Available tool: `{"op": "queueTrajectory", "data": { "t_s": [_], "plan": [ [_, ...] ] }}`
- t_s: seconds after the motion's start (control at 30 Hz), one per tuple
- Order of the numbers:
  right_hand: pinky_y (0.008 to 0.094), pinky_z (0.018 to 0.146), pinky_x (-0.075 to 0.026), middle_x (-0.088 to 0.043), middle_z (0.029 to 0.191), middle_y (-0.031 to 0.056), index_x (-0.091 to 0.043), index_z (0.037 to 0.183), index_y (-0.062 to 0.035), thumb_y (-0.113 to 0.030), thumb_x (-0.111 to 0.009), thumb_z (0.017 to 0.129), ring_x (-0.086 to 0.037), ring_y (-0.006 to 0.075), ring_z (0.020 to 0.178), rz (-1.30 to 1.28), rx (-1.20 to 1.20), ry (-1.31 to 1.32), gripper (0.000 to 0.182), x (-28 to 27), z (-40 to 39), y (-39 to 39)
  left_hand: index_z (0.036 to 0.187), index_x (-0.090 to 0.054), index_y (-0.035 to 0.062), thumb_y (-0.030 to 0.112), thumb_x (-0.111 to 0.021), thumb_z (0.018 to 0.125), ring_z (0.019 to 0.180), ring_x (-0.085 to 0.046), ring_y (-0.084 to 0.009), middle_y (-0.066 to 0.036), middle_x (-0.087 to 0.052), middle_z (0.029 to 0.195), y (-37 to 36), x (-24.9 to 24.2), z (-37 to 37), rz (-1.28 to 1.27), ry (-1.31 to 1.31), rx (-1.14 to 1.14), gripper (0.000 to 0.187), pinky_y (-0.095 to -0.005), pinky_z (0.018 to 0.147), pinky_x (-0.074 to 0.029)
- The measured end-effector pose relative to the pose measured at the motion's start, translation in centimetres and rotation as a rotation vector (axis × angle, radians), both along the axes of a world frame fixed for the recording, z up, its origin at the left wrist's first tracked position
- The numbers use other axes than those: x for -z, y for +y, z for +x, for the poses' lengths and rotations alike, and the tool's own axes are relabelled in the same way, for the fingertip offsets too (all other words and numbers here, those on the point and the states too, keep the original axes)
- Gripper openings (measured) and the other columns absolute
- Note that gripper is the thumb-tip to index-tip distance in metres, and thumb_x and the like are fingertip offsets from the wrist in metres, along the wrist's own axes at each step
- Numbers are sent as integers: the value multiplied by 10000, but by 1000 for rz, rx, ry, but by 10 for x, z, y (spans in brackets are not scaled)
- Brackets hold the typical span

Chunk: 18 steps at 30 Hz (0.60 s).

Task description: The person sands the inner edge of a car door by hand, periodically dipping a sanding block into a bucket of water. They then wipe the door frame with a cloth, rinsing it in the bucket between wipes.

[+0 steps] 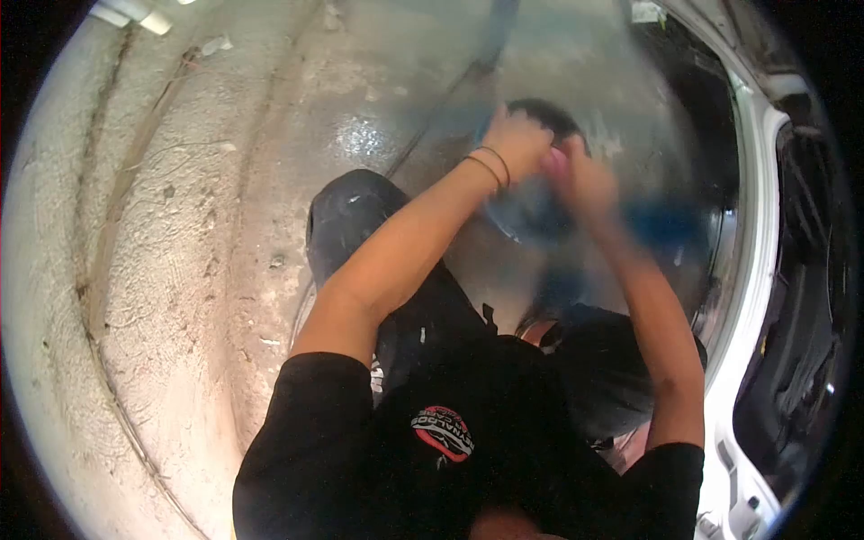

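Observation:
In the head view, my left hand, with two dark bands at its wrist, is closed, its fingers curled toward the other hand. My right hand is smeared by motion but looks closed around a small pink item whose kind I cannot make out. The two hands are close together in front of me. Just behind them is a dark rounded thing, blurred and partly covered by the fingers. Below the hands shows a blue, round-edged shape like a bucket, also blurred.
A rough pale wall rises along the left. At right stands the white door frame of a vehicle with a dark interior. The floor is grey and shiny, wet-looking in places. My bent knee is beside my left forearm.

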State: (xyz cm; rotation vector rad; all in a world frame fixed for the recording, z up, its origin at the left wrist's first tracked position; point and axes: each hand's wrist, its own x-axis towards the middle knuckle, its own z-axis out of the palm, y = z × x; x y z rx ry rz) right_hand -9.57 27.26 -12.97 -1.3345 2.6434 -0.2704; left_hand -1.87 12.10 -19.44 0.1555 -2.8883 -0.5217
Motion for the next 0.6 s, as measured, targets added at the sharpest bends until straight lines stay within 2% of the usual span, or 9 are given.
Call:
{"op": "queueTrajectory", "data": {
  "t_s": [0.03, 0.1, 0.17, 0.23, 0.27, 0.37, 0.43, 0.53, 0.6],
  "plan": [
    [472, 780, -574, -736, 967, 238, -560, 1250, -30, -447, -591, 1018, -738, 372, 913, -7, -13, -1, 478, 10, -13, 11, 1045, -729, 121, 213, -636, 888, 1073, -675, -304, -100, -727, 1063, -4, 5, 2, -7, -1, -13, 204, -484, 945, -459],
    [492, 893, -550, -695, 1190, 255, -571, 1309, -27, -382, -615, 1022, -691, 396, 1092, -140, -23, -358, 459, 34, -43, 43, 1059, -681, 148, 180, -616, 902, 1085, -644, -291, -57, -681, 1074, -9, 9, 0, -84, 291, -310, 173, -490, 922, -464],
    [495, 928, -545, -688, 1264, 241, -574, 1352, -39, -347, -621, 1025, -677, 404, 1145, -258, 5, -615, 452, 35, -57, 65, 1142, -636, 108, 131, -589, 915, 1064, -664, -314, -87, -668, 1096, -17, 13, 5, -103, 275, -404, 233, -514, 888, -489],
    [491, 925, -549, -694, 1263, 222, -572, 1375, -51, -335, -619, 1026, -678, 405, 1139, -322, 34, -757, 452, 21, -56, 68, 1211, -594, 92, 113, -566, 934, 996, -694, -365, -137, -673, 1092, -19, 20, 12, 118, 56, -542, 280, -529, 825, -533],
    [489, 918, -551, -695, 1262, 212, -570, 1385, -63, -327, -626, 1022, -679, 410, 1124, -301, -14, -629, 451, 14, -57, 68, 1247, -558, 86, 122, -568, 941, 902, -714, -429, -188, -704, 1028, -20, 24, 13, 235, 8, -531, 308, -550, 756, -557],
    [483, 896, -558, -699, 1257, 184, -562, 1415, -100, -303, -645, 1011, -681, 425, 1080, -232, -147, -265, 460, -18, -40, 59, 1205, -579, 80, 145, -598, 930, 850, -714, -454, -221, -724, 934, -27, 25, 14, 346, -82, -587, 283, -552, 762, -565],
    [481, 889, -561, -700, 1256, 175, -560, 1425, -112, -295, -651, 1007, -682, 430, 1065, -203, -199, -166, 465, -8, -36, 58, 1198, -588, 63, 156, -615, 920, 852, -711, -460, -234, -721, 906, -32, 28, 21, 313, -39, -591, 294, -561, 768, -562],
    [419, 874, -572, -718, 1120, 136, -557, 1307, -24, -401, -717, 969, -722, 281, 979, -280, -239, -57, 531, 0, -31, 52, 1194, -605, 38, 169, -643, 902, 866, -704, -469, -258, -714, 881, -38, 39, 38, 263, -6, -594, 322, -570, 778, -556],
    [441, 823, -568, -727, 1090, 171, -594, 1267, -40, -431, -823, 854, -735, 331, 940, -55, 15, -135, 613, -43, -6, 28, 1207, -615, 29, 181, -668, 881, 887, -701, -474, -272, -710, 893, -48, 35, 52, 249, 1, -642, 363, -569, 783, -553]
  ]
}}
